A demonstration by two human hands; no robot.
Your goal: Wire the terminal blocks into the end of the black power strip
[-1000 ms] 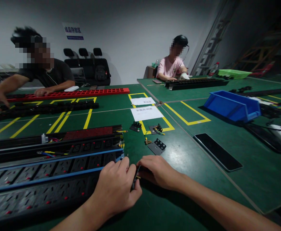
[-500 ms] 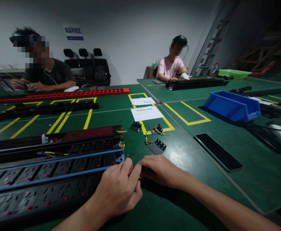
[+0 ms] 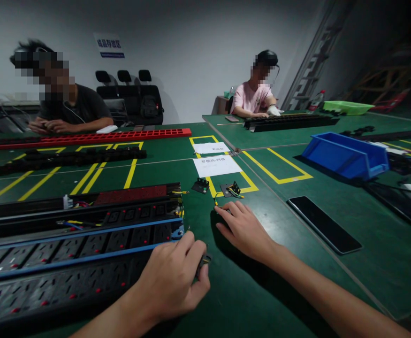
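My left hand [image 3: 173, 274] is closed at the right end of the nearest black power strip [image 3: 68, 281]. Between its thumb and fingers shows a small dark metal bracket [image 3: 203, 263], mostly hidden by the hand. My right hand [image 3: 244, 230] reaches forward over the table with its fingers stretched out and the thumb apart. Its fingertips are at a small group of screws and a black bracket, which the hand largely covers. Just beyond lies another black bracket [image 3: 231, 189] with a yellow-green wire, and a further bracket [image 3: 200, 185] sits to its left.
Behind the near strip lie a blue-edged power strip [image 3: 114, 244] and more strips with loose wires. A phone [image 3: 323, 224] and a blue bin [image 3: 346, 155] are on the right. Paper labels [image 3: 216, 165] lie mid-table. Two people [image 3: 82, 105] [image 3: 253, 96] sit across the table.
My right hand has moved away from my left hand, forward and slightly right, over the bracket and screws. My left hand has stayed at the strip's end, its dark bracket now more exposed.
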